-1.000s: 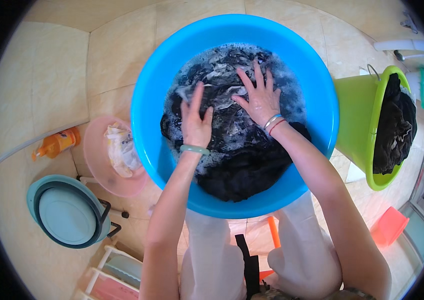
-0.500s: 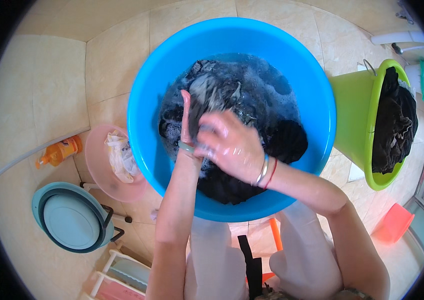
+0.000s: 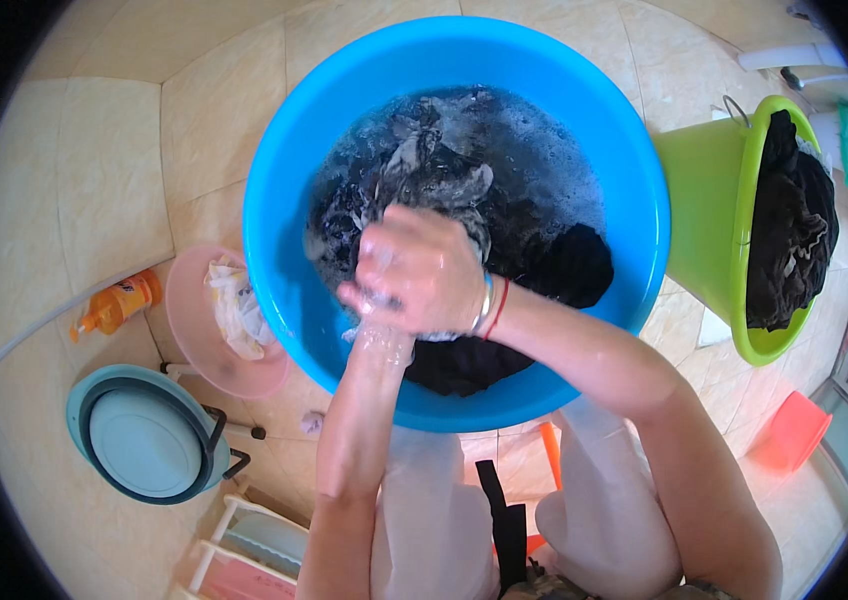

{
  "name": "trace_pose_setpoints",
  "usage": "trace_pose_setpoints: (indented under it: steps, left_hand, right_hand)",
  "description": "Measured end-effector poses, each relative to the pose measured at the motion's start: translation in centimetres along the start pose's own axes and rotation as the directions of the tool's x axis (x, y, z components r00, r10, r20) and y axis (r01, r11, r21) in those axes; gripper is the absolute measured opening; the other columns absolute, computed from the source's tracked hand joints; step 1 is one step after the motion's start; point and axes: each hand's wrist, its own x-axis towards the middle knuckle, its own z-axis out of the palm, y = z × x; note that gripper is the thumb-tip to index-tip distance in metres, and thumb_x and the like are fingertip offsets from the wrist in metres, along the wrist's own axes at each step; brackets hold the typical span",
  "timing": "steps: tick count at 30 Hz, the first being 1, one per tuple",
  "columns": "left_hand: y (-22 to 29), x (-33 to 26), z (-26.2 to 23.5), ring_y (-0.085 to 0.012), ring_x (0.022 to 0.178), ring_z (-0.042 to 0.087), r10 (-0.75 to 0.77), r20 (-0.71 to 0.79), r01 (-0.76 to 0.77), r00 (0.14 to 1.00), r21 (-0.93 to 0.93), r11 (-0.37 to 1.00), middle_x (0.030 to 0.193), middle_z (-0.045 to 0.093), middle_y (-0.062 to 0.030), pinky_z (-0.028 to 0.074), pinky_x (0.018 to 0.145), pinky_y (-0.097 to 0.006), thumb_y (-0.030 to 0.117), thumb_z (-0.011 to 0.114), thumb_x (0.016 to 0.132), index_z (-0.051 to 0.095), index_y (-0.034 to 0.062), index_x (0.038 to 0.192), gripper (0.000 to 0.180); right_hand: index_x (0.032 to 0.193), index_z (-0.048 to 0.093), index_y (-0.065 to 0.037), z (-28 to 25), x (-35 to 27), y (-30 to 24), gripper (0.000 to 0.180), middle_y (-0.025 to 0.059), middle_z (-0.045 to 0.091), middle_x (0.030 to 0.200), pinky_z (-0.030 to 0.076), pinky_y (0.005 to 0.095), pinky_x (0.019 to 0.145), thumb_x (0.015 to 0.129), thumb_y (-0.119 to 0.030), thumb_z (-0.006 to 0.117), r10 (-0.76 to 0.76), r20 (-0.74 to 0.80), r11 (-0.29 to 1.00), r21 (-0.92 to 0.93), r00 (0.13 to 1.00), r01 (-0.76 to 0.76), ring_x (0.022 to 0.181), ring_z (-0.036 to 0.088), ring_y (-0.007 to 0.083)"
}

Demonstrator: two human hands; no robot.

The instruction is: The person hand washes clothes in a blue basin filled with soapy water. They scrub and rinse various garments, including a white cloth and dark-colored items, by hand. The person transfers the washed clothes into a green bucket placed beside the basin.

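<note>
A large blue basin (image 3: 279, 200) holds sudsy, dark water. Above its near left part, my right hand (image 3: 424, 272) is closed over my left hand (image 3: 382, 335), fingers wrapped round it near the wrist. Most of the left hand, its fingers included, is hidden under the right. Foam coats the left wrist. A pale bracelet and a red string circle my right wrist. Just beyond the hands lies a wet grey-and-white patterned cloth (image 3: 434, 165), partly in the water. A black garment (image 3: 576, 268) bulges up at the right, and more black fabric (image 3: 469, 368) lies close to me.
A lime green bucket (image 3: 694, 205) full of dark clothes leans at the right. To the left are a pink basin (image 3: 194, 350) with white cloth, an orange bottle (image 3: 122, 302) and teal-grey basins (image 3: 144, 440). A coral container (image 3: 794, 430) sits at lower right.
My right hand has closed over the left, covering the left fingers that stood upright and the green bangle on the left wrist. The grey cloth has shifted in the water.
</note>
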Motion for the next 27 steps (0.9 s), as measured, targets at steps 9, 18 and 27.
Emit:
trace_pose_setpoints:
  steps: [9,18,27]
  left_hand:
    - [1.3,0.5,3.0,-0.0209,0.118,0.056,0.550,-0.179,-0.416,0.816,0.478,0.773,0.134,0.055,-0.0097,0.041,0.105,-0.034,0.005,0.068,0.089,0.039,0.0093,0.146,0.064]
    - [-1.2,-1.7,1.0,-0.0177,0.123,0.048,0.812,0.103,-0.151,0.575,0.988,-0.019,0.144,0.047,-0.0089,0.045,0.096,-0.030,-0.001,0.067,0.087,0.052,0.0107,0.137,0.054]
    - [-1.1,2.9,-1.3,-0.0215,0.084,0.064,0.617,0.232,-0.093,0.752,0.964,-0.249,0.100,0.066,-0.0080,0.053,0.078,-0.032,0.000,0.069,0.081,0.060,0.0077,0.127,0.048]
  right_hand:
    - [0.088,0.073,-0.013,-3.3,-4.5,11.7,0.028,-0.0002,0.062,0.099,0.053,0.0390,0.078,0.092,-0.040,0.063,0.412,0.072,0.816,-0.472,0.908,-0.333,0.099,0.059,0.0219]
    - [0.139,0.051,-0.017,-3.5,-10.4,14.7,0.055,0.0179,0.035,0.151,0.051,0.0523,0.094,0.087,-0.022,0.066,0.766,0.254,0.568,-0.698,0.590,-0.437,0.127,0.044,0.0445]
    - [0.121,0.067,-0.010,-7.2,-3.3,7.1,0.040,0.0144,0.048,0.144,0.050,0.0398,0.098,0.083,0.002,0.063,0.500,0.040,0.831,-0.302,0.865,-0.467,0.126,0.051,0.0330]
